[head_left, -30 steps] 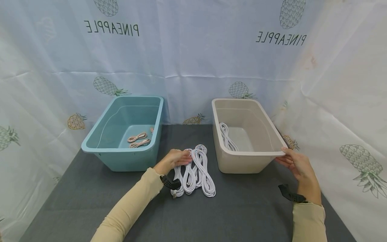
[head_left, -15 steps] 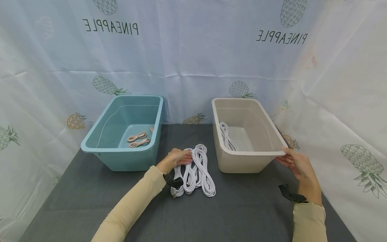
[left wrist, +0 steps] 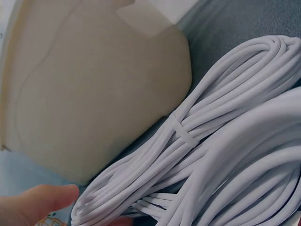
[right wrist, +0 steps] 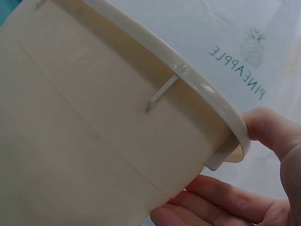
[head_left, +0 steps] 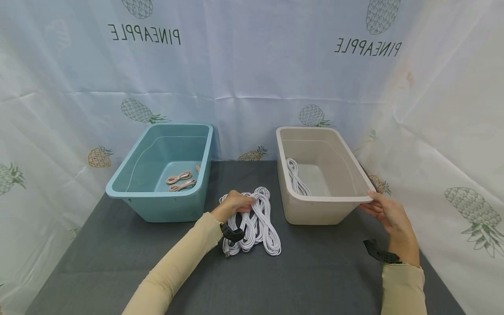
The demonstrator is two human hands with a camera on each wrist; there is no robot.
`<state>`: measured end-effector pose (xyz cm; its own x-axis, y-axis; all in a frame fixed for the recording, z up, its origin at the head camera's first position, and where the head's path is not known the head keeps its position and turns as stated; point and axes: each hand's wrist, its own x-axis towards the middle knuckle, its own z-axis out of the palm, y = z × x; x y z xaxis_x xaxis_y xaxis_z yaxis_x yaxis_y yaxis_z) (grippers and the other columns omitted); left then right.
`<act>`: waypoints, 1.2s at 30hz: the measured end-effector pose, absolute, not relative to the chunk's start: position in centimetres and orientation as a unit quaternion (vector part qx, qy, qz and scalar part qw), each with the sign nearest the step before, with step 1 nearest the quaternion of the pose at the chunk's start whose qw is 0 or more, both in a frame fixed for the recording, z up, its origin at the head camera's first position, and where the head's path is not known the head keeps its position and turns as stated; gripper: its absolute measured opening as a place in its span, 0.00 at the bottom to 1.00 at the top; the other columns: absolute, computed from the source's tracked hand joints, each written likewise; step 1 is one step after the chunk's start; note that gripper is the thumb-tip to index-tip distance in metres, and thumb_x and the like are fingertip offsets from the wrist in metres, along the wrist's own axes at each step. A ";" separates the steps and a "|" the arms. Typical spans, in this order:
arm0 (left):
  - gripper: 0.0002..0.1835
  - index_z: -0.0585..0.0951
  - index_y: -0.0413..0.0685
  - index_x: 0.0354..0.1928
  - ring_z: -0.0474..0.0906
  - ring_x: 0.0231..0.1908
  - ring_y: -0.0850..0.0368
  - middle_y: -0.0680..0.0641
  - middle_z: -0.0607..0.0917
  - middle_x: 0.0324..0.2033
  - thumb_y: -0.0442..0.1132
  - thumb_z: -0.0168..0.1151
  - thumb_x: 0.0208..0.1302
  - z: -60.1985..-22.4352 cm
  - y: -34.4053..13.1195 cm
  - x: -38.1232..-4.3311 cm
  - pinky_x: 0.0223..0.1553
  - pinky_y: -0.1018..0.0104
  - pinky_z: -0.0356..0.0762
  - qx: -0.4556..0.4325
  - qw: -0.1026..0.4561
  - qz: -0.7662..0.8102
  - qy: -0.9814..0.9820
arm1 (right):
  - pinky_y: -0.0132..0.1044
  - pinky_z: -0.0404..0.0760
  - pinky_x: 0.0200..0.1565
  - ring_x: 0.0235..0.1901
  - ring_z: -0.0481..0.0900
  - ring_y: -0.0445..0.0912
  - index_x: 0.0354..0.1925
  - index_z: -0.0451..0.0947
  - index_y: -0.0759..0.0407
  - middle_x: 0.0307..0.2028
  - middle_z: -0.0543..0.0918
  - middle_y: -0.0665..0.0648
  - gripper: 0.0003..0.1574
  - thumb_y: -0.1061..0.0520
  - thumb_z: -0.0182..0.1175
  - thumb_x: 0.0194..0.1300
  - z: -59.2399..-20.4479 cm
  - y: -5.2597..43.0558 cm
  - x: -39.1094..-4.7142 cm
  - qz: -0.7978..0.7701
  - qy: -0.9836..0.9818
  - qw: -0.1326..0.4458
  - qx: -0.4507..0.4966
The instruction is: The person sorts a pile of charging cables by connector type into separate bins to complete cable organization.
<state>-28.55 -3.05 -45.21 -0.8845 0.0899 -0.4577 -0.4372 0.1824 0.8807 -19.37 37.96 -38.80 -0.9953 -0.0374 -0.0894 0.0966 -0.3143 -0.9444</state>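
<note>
My left hand (head_left: 236, 203) is at the upper end of a pile of white coiled cables (head_left: 269, 232) on the dark tabletop between two bins. In the left wrist view its thumb (left wrist: 51, 197) lies against the end of one tied white cable bundle (left wrist: 155, 150), and a fingertip shows below it; the other fingers are hidden. My right hand (head_left: 390, 214) grips the near right corner of the beige bin (head_left: 315, 212). Its thumb lies over the rim, with its fingers (right wrist: 211, 197) under it against the outer wall. Inside this bin lies a white cable bundle (head_left: 296, 177).
On the left stands a blue-green bin (head_left: 169, 210) with several pinkish-beige cables (head_left: 179, 177) inside. A pineapple-printed curtain (head_left: 248, 65) encloses the back and sides of the dark tabletop (head_left: 299, 280).
My left hand has shifted slightly right over the cable pile, its fingers now reaching the front bundle. My right hand keeps its grip on the beige bin's corner.
</note>
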 end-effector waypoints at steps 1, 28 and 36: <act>0.25 0.75 0.25 0.54 0.81 0.26 0.60 0.45 0.84 0.28 0.33 0.68 0.57 -45.2 -3.0 -28.6 0.39 0.66 0.88 -0.113 0.207 0.623 0.745 | 0.33 0.88 0.38 0.34 0.89 0.41 0.36 0.84 0.50 0.32 0.89 0.49 0.16 0.63 0.50 0.71 -38.8 38.0 -19.4 -0.811 0.584 0.042 0.025; 0.08 0.81 0.34 0.36 0.78 0.15 0.65 0.50 0.80 0.15 0.34 0.65 0.61 -45.3 -3.1 -28.8 0.22 0.76 0.82 -0.080 0.252 0.575 0.774 | 0.33 0.88 0.37 0.33 0.89 0.41 0.34 0.85 0.51 0.31 0.89 0.49 0.16 0.63 0.51 0.71 -38.8 37.8 -19.4 -0.811 0.583 0.033 0.032; 0.09 0.81 0.31 0.37 0.77 0.14 0.65 0.50 0.79 0.14 0.34 0.64 0.62 -44.7 -3.4 -28.5 0.21 0.76 0.81 -0.066 0.245 0.590 0.766 | 0.34 0.88 0.37 0.32 0.89 0.41 0.34 0.84 0.51 0.31 0.89 0.49 0.15 0.62 0.52 0.70 -38.9 37.8 -19.4 -0.812 0.582 0.029 0.033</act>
